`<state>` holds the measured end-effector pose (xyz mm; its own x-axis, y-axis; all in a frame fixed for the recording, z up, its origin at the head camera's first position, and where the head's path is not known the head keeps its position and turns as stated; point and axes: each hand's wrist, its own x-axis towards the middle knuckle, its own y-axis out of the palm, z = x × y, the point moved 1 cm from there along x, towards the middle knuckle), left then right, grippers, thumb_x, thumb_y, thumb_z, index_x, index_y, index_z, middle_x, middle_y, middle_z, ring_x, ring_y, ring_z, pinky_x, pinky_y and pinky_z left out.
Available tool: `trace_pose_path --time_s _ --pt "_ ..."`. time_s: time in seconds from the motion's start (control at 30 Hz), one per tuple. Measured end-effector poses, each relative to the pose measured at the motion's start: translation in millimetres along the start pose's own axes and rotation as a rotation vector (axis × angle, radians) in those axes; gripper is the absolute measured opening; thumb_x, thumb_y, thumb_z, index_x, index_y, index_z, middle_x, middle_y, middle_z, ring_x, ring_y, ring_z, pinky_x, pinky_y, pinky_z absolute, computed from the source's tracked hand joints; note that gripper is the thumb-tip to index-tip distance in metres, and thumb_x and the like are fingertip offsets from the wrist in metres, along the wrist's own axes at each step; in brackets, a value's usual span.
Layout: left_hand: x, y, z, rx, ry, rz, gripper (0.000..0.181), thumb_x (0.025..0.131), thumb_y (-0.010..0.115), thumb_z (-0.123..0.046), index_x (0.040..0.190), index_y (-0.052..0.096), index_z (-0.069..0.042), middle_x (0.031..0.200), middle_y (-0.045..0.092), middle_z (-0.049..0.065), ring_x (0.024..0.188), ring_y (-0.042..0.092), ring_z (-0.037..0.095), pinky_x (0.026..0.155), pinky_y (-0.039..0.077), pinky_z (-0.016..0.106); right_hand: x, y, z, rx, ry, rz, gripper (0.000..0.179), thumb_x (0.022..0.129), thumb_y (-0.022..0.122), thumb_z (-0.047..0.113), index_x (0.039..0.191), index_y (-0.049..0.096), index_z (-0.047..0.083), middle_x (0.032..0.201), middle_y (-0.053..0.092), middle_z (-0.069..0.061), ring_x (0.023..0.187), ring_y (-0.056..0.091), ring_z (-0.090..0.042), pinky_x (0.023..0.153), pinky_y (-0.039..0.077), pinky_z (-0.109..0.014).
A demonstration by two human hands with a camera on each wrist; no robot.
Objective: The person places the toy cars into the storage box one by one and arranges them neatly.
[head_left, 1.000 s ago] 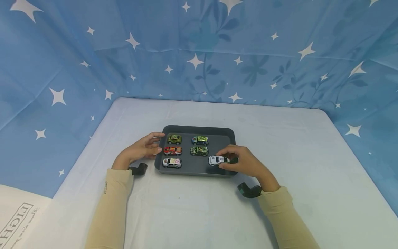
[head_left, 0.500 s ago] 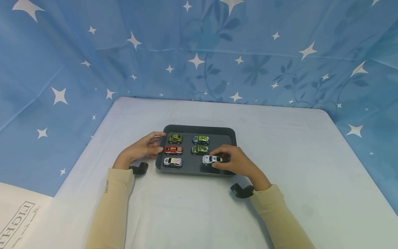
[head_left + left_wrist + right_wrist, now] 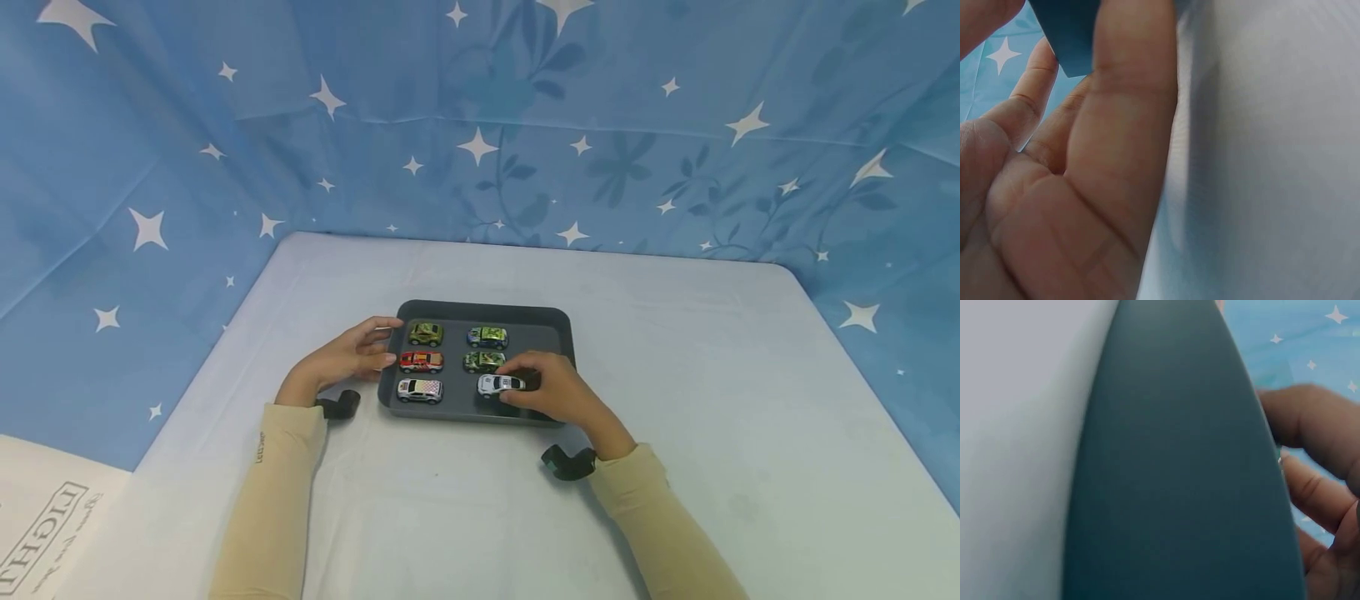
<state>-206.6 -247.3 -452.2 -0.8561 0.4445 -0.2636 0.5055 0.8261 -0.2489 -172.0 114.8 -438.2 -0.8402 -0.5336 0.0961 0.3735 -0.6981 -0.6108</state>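
Observation:
My right hand [image 3: 561,388] pinches a white toy car [image 3: 497,384] between thumb and fingers, low over the front middle of a dark grey tray [image 3: 457,412]. My left hand [image 3: 341,358] rests at the tray's left rim, fingers spread, tips touching it. Inside the tray, a left column holds an olive-green toy car [image 3: 425,334], a red toy car [image 3: 421,361] and a white checkered toy car [image 3: 420,391]. To their right stand a blue-and-lime toy car [image 3: 487,337] and a green camouflage toy car [image 3: 483,362]. In the right wrist view the tray wall [image 3: 1179,462] hides the held car.
The tray stands on a white-covered table [image 3: 450,517]. Behind hangs a blue star-patterned cloth [image 3: 390,100]. Printed white fabric [image 3: 45,517] lies at the lower left. A black wrist camera [image 3: 567,463] sits below the right hand, another [image 3: 343,406] by the left.
My right hand has carried the white toy car leftward, from the tray's right part to just in front of the green camouflage car. My left hand has stayed at the rim.

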Motion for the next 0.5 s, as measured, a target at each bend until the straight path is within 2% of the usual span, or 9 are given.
trace_pose_path --time_s 0.3,0.5 --pt "-0.1 -0.5 -0.2 -0.002 0.007 0.006 0.073 0.109 0.067 -0.014 0.169 0.026 -0.003 0.174 0.017 0.034 0.152 0.038 0.056 0.109 0.052 0.060 5.1 9.6 -0.2 -0.061 0.051 -0.002 0.026 0.091 0.088 0.008 0.115 0.080 0.005 0.118 0.077 -0.012 0.109 0.070 -0.030 0.099 0.056 -0.053" --pt "0.0 -1.1 0.1 -0.009 0.009 0.009 0.073 0.109 0.066 -0.012 0.169 0.026 -0.003 0.174 0.019 0.033 0.151 0.040 0.055 0.110 0.052 0.059 8.2 15.0 -0.8 -0.080 0.076 0.002 0.027 0.091 0.089 0.010 0.116 0.080 0.006 0.118 0.078 -0.011 0.110 0.070 -0.030 0.100 0.055 -0.054"
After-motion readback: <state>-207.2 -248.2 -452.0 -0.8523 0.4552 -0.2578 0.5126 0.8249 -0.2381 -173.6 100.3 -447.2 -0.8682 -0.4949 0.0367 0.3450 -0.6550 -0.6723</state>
